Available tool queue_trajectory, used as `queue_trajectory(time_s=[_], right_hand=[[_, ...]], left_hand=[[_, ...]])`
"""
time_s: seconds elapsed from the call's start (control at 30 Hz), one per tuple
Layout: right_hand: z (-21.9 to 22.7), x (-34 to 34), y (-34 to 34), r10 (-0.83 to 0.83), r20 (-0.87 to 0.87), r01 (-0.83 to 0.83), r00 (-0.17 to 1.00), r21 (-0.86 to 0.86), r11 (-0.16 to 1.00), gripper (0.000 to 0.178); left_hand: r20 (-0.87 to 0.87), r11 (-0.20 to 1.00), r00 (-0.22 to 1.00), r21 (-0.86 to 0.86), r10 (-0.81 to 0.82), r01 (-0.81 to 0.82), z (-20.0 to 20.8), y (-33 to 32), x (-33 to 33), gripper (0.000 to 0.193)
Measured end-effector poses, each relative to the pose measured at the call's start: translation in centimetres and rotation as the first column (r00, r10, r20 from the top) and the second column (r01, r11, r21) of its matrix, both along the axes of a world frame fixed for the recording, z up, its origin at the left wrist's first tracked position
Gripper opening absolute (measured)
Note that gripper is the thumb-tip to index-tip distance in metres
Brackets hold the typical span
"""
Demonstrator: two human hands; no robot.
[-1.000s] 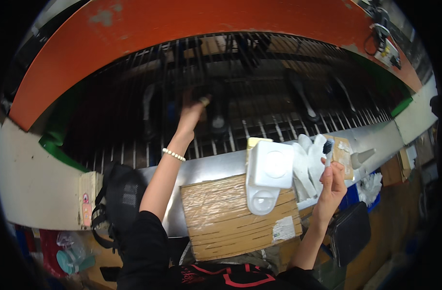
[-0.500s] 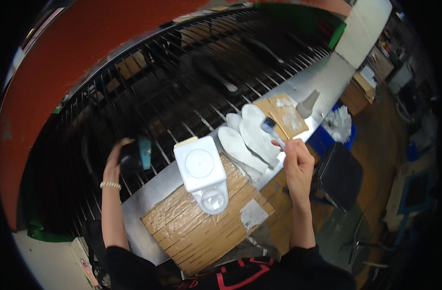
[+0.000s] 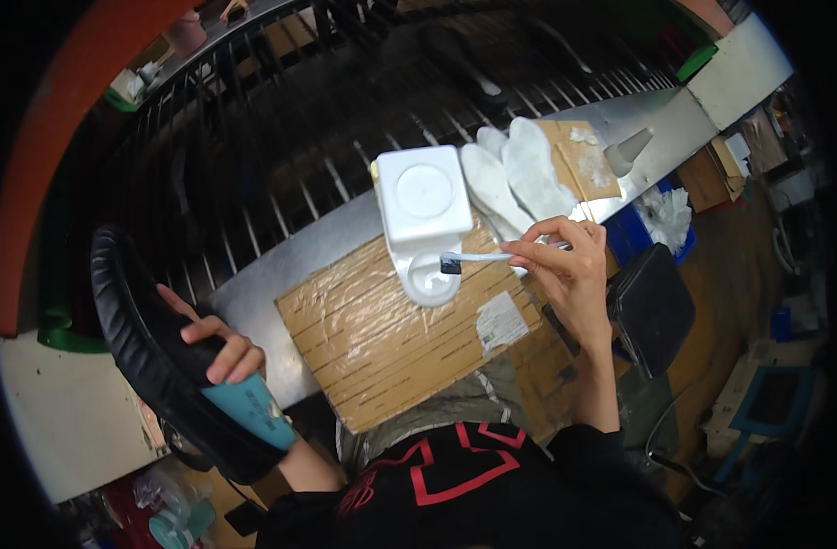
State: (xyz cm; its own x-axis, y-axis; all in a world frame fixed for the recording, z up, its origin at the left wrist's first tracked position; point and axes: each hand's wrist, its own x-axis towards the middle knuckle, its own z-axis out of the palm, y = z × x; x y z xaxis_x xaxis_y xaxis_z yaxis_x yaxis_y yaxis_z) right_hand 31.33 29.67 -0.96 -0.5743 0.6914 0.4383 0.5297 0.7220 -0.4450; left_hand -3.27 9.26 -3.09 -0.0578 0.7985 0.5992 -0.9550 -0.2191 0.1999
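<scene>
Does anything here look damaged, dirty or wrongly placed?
The small cardboard piece beside the white insoles looks odd: ragged white patches, perhaps torn paper or dried glue, break its brown surface. The larger cardboard sheet also carries an uneven pale patch. The black shoe in the left hand shows no clear damage.

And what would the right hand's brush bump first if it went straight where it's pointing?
Probably the white container's round cup. The brush in the right hand points left, and its dark bristles overlap the cup's edge in this view, though I can't tell whether they touch.
</scene>
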Motion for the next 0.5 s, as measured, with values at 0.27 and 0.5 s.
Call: queue_trajectory(time_s=[0.27,0.5], right_hand=[[-4.3,-1.6,-2.2,0.052,0.119,-0.081,0.991,0.246,0.966,0.021],[-4.7,-1.9,-2.4,-0.012,0.138,-0.028,0.990,0.289,0.957,0.021]], left_hand=[[-0.010,0.874,0.959,-0.408,0.284,-0.263,2.8,-6.2,0.6,0.071],[-0.078,0.803,0.844,-0.272,0.530,-0.530,2.1,-5.9,1.8,0.072]])
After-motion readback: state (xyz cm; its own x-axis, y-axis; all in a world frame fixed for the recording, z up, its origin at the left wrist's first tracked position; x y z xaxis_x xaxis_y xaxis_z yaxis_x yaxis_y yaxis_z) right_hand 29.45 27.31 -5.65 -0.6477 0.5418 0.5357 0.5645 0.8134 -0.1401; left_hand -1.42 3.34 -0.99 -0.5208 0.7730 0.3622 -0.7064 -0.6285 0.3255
